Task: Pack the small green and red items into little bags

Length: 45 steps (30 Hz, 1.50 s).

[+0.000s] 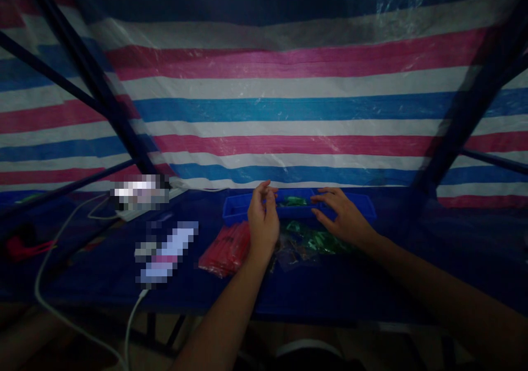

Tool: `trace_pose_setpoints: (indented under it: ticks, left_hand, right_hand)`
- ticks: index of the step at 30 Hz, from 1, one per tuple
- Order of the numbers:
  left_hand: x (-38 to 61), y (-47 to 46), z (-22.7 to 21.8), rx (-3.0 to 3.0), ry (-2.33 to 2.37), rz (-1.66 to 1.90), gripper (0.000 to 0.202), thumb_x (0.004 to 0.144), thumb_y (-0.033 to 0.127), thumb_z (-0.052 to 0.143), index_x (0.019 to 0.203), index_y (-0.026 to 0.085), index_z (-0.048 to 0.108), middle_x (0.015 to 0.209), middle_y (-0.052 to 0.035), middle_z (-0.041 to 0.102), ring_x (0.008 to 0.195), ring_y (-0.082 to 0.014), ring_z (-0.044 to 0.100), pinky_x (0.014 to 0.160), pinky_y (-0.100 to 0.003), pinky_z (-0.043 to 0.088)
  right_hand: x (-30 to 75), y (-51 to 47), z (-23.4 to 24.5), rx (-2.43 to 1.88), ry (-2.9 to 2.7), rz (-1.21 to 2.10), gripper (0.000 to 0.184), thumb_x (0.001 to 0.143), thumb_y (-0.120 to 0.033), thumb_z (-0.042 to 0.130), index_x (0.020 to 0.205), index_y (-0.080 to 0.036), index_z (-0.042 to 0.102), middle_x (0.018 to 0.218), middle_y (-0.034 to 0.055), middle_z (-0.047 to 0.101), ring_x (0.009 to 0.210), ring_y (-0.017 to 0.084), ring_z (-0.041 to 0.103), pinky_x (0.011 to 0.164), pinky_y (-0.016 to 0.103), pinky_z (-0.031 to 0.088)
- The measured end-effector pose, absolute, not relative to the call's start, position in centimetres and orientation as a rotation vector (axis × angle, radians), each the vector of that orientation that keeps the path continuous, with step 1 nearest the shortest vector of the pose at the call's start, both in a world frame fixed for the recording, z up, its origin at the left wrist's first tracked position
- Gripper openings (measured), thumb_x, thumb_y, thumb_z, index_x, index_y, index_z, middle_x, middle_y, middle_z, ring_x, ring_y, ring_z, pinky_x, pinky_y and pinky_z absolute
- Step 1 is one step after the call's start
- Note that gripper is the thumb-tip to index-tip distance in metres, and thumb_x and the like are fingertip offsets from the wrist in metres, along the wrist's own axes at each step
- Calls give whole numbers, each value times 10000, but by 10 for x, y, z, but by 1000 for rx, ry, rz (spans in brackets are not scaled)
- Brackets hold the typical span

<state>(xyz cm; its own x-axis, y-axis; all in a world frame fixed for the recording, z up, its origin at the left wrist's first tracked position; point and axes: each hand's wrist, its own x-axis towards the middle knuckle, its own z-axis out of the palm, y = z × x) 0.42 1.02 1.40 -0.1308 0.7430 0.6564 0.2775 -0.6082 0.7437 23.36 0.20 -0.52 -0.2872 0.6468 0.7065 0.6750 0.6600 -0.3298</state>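
Observation:
My left hand [263, 217] is raised over the near edge of a blue plastic tray [237, 208], thumb and fingers pinched together; whatever is in the pinch is too small to make out. My right hand [342, 217] rests over the tray's right half with fingers spread and holding nothing. A green item [293, 201] lies inside the tray between both hands. Shiny green wrapped pieces [315, 241] lie on the table just in front of the tray, under my right hand. A red packet of sticks [226, 249] lies left of my left wrist.
The dark blue table [103, 272] stands against a striped pink, blue and white tarp [289, 107]. White cables [53, 261] and blurred-out objects [165, 252] lie at the left. Dark frame poles [82, 63] cross at both sides.

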Motion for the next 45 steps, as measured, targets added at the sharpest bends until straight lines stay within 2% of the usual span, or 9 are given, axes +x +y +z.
trace_pose_setpoints:
  ticks: [5,8,16,19,26,32,39,41,45]
  left_hand:
    - [3,-6,23,2195,1113,1489,256,1052,309,473,1200,216,660,1060,-68,737,992,-201,698,910,-341,534]
    - [-8,-26,28,2559,1107,1121,228,1025,282,510,1144,238,699,1116,-70,726,1052,-232,681,956,-374,524]
    - [-82,-54,36,2476,2023,741,409,911,588,600,1021,212,715,1007,-105,707,984,-318,662,872,-433,516]
    - [-96,-49,38,2434,1994,606,334,887,533,640,989,227,726,1024,-86,711,901,-276,677,805,-380,512]
    - [-97,-35,48,2402,1844,772,158,876,343,649,927,265,776,983,-54,756,912,-268,704,819,-381,517]
    - [-70,-28,75,2264,1571,1098,128,891,341,671,910,243,751,882,-23,785,808,-229,737,725,-339,553]
    - [-3,-10,85,2042,959,1318,284,910,375,702,1150,224,709,975,-65,785,871,-212,749,720,-302,581]
    - [13,-2,82,1988,814,1295,346,931,369,682,1245,224,667,986,-67,778,858,-199,746,733,-298,581]
    - [26,20,68,1933,802,1337,385,918,388,706,1260,217,656,998,-73,773,818,-187,732,717,-288,569]
  right_hand:
    - [232,1,-6,-999,-2015,-42,296,950,-291,632,1240,-253,676,1175,110,723,1258,336,563,1062,571,491]
    - [231,1,-6,-994,-2016,-47,281,949,-295,635,1224,-255,682,1159,110,725,1245,339,569,1051,570,497]
    - [229,-2,-4,-991,-2016,-25,250,949,-292,635,1192,-259,684,1140,109,722,1227,332,582,1041,563,508]
    - [228,-3,-4,-991,-2014,-21,240,948,-285,630,1180,-263,687,1142,105,722,1216,330,590,1042,568,507]
    - [228,-3,-4,-1003,-1994,-9,245,948,-288,635,1187,-259,680,1137,111,714,1197,321,599,1039,550,512]
    - [227,-6,1,-982,-1951,94,247,949,-297,637,1191,-273,681,1140,102,717,1170,315,622,1038,551,510]
    - [221,-14,10,-800,-1709,789,587,866,-396,776,1396,-311,538,1338,81,664,1162,266,670,999,450,560]
    - [221,-14,10,-737,-1639,930,560,823,-393,820,1324,-290,592,1314,75,678,1155,257,675,1000,424,558]
    - [224,-9,10,-854,-1520,1029,277,810,-451,817,938,-235,700,941,33,755,861,209,721,837,366,583]
